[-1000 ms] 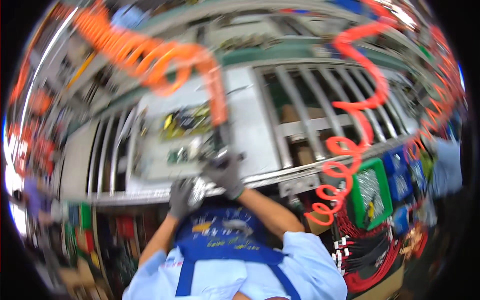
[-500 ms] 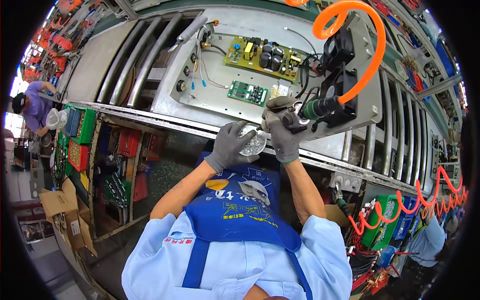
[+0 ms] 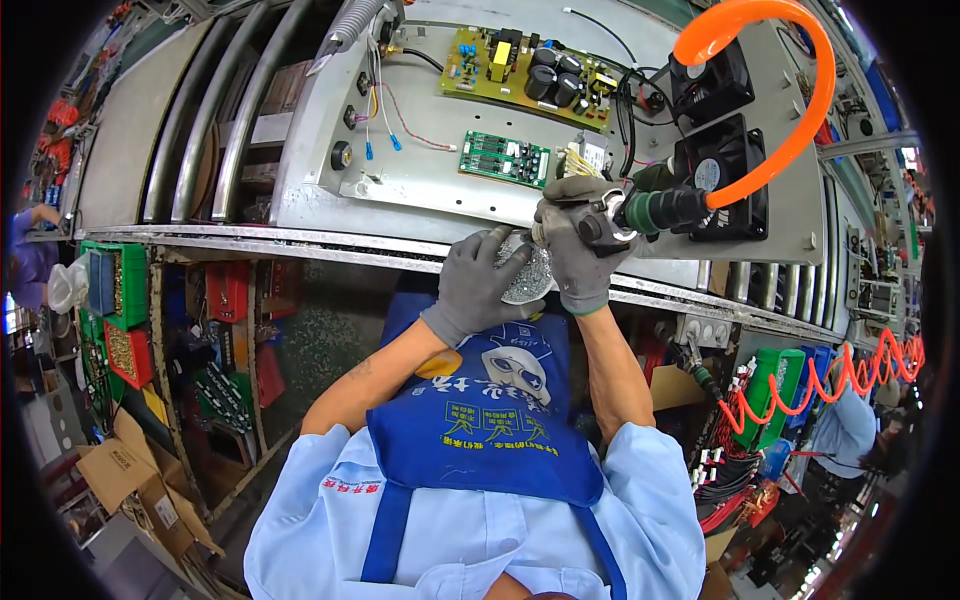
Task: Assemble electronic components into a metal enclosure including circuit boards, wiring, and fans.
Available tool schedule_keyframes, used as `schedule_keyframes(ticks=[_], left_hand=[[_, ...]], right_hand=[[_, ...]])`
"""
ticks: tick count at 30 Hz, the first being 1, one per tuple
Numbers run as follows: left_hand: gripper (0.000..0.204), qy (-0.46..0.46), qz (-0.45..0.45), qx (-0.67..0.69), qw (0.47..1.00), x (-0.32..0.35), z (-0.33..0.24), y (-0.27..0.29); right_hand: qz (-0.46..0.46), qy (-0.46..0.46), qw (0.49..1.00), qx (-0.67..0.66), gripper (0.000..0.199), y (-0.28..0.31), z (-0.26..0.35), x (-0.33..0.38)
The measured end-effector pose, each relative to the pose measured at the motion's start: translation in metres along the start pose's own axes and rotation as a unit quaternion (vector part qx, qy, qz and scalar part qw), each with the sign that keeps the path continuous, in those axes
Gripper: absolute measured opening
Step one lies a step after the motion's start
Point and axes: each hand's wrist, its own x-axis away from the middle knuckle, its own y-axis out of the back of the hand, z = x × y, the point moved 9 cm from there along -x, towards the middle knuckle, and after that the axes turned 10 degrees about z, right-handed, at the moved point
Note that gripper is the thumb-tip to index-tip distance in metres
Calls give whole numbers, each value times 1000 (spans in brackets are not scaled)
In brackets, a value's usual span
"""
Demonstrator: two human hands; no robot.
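My left hand [image 3: 478, 283], in a grey glove, holds a small clear plastic bag of tiny parts [image 3: 527, 272] at the front edge of a grey metal chassis panel [image 3: 420, 175]. My right hand [image 3: 578, 255], also gloved, grips a pneumatic screwdriver [image 3: 640, 212] fed by an orange air hose [image 3: 790, 90]. The tool's tip lies close to the bag, hidden between my hands. On the panel sit a yellow-green power board [image 3: 525, 70], a smaller green circuit board [image 3: 505, 158] and two black fans [image 3: 722, 170].
Steel roller rails [image 3: 200, 120] run left of the panel. Under the bench hang green and red parts bins [image 3: 125, 290]. Cardboard boxes [image 3: 135, 480] lie on the floor at left. A coiled orange hose [image 3: 820, 385] hangs at right. Other workers stand at the far left and right.
The view has dropped and steadied over the panel. Both hands came together at its front edge, the right one still on the screwdriver, the left one on the bag.
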Motion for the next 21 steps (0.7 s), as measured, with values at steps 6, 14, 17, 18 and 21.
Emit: schedule_keyframes(ticks=[6,14,17,18,21], left_hand=[[72,14,17,19,1000,3,3,-4],[71,7,9,52,999,1,7,2],[70,11,30,55,998,-1,8,0],[70,10,28,53,998,0,9,0],[70,7,25,54,998,0,9,-1]], right_hand=[[31,-47,998,-7,24,-14,-11,-8],[40,31,997,-50,16,-68,80,-88],[42,122,982,-142,14,-96,70,-149],[42,141,980,-137,14,-106,65,-165],[53,154,982,-94,13,-128,41,-197]])
